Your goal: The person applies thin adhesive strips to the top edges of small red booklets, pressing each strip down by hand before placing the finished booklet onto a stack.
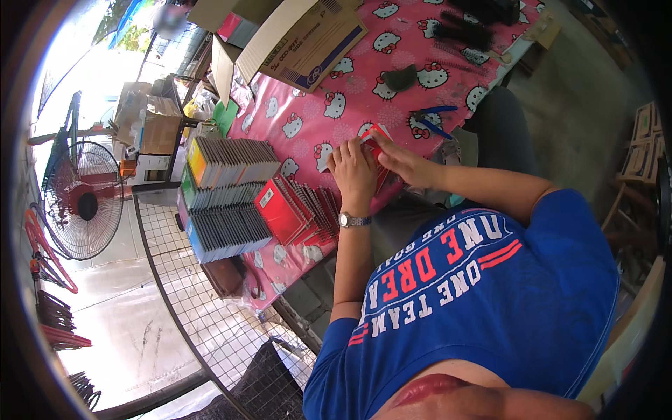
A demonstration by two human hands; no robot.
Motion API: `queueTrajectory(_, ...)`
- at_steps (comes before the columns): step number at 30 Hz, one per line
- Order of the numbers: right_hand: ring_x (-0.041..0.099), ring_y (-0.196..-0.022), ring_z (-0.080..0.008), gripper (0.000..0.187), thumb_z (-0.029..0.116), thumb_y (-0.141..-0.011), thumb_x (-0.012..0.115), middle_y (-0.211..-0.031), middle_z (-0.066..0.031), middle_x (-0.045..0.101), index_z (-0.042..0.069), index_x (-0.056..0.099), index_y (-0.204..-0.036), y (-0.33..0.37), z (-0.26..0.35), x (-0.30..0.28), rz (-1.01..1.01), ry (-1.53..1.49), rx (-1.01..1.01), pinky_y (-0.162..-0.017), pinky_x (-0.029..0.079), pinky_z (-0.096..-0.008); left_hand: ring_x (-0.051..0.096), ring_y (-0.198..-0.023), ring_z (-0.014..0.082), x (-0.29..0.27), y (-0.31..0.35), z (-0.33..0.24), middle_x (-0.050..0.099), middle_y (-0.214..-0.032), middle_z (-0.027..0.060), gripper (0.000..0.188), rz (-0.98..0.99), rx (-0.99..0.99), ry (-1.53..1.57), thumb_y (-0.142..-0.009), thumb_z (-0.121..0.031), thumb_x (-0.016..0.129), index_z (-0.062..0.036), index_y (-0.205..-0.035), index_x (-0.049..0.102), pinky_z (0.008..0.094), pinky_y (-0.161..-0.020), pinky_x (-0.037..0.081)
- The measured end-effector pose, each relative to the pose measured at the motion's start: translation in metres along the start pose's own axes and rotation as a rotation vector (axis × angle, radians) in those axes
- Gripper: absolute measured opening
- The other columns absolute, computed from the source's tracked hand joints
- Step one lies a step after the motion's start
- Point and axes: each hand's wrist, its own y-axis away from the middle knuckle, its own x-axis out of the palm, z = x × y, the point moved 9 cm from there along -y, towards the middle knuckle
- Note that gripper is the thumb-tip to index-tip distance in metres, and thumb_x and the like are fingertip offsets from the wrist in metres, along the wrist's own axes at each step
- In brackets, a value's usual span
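A red notebook (381, 179) lies at the near edge of the pink-covered table, between my two hands and partly hidden by them. My left hand (352, 165), with a watch on its wrist, rests bent fingers on the notebook's left side. From the right, my right hand (404, 165) holds the other side, its fingers reaching toward the top corner. A small pale spot shows by the fingertips, too small to name. Blue-handled pliers (435, 120) lie just beyond my right hand. To the left, a fanned stack of red notebooks (288, 208) sits close to my left forearm.
Tall rows of notebooks (234, 164) with yellow, green and blue covers stand at the left. Beyond them are an open cardboard box (308, 49) and a dark green piece (400, 78). Black bristly bundles (465, 33) lie at the far right. A fan (85, 203) stands far left.
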Motion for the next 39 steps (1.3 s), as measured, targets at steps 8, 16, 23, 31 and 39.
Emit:
queueTrajectory(8, 0.052, -0.125, -0.0306, 0.05, 0.038, -0.104, 0.041, -0.136, -0.0173, 0.054, 0.002, 0.05, -0.138, -0.043, 0.015, -0.016, 0.276, 0.316, 0.017, -0.105, 0.04, -0.0357, 0.056, -0.099, 0.0321, 0.004, 0.001, 0.01, 0.062, -0.102, 0.0129, 0.023, 0.001, -0.017, 0.046, -0.093, -0.023, 0.058, -0.007, -0.11, 0.058, 0.0464, -0.093, 0.037)
queueTrajectory(16, 0.059, -0.091, -0.0213, 0.034, 0.01, -0.092, 0.061, -0.1, -0.0065, 0.057, 0.013, 0.065, -0.126, -0.061, 0.026, -0.024, 0.36, 0.418, -0.11, -0.082, 0.048, -0.0339, 0.057, -0.093, 0.0308, -0.006, 0.003, 0.0, 0.062, -0.091, 0.0107, 0.032, -0.239, -0.097, -0.031, -0.083, -0.036, 0.07, -0.0071, -0.091, 0.06, 0.0466, -0.1, 0.035)
queueTrajectory(23, 0.059, -0.087, -0.0249, 0.026, 0.015, -0.091, 0.063, -0.094, -0.0087, 0.058, 0.013, 0.069, -0.116, -0.061, 0.051, -0.013, 0.438, 0.52, -0.239, -0.077, 0.048, -0.0376, 0.057, -0.092, 0.0305, -0.003, 0.005, 0.002, 0.063, -0.088, 0.0101, 0.029, -0.249, -0.126, -0.014, -0.082, -0.033, 0.07, -0.007, -0.086, 0.059, 0.0454, -0.099, 0.036)
queueTrajectory(31, 0.06, -0.102, -0.0278, 0.03, 0.016, -0.092, 0.062, -0.104, -0.0124, 0.061, 0.009, 0.063, -0.121, -0.053, 0.017, -0.01, 0.618, 0.3, 0.257, -0.081, 0.047, -0.0392, 0.056, -0.095, 0.031, -0.003, 0.006, -0.001, 0.062, -0.096, 0.0117, 0.027, -0.126, -0.053, 0.005, -0.087, -0.028, 0.065, -0.0065, -0.103, 0.058, 0.0455, -0.096, 0.036)
queueTrajectory(39, 0.066, -0.079, -0.0356, 0.034, 0.024, -0.094, 0.06, -0.08, -0.0139, 0.066, 0.009, 0.05, -0.123, -0.056, 0.066, -0.005, 0.409, 0.661, -0.308, -0.075, 0.052, -0.0434, 0.055, -0.097, 0.0312, -0.005, 0.013, -0.004, 0.061, -0.1, 0.0126, 0.027, -0.029, 0.034, 0.025, -0.09, -0.019, 0.06, -0.0068, -0.113, 0.055, 0.0455, -0.097, 0.035)
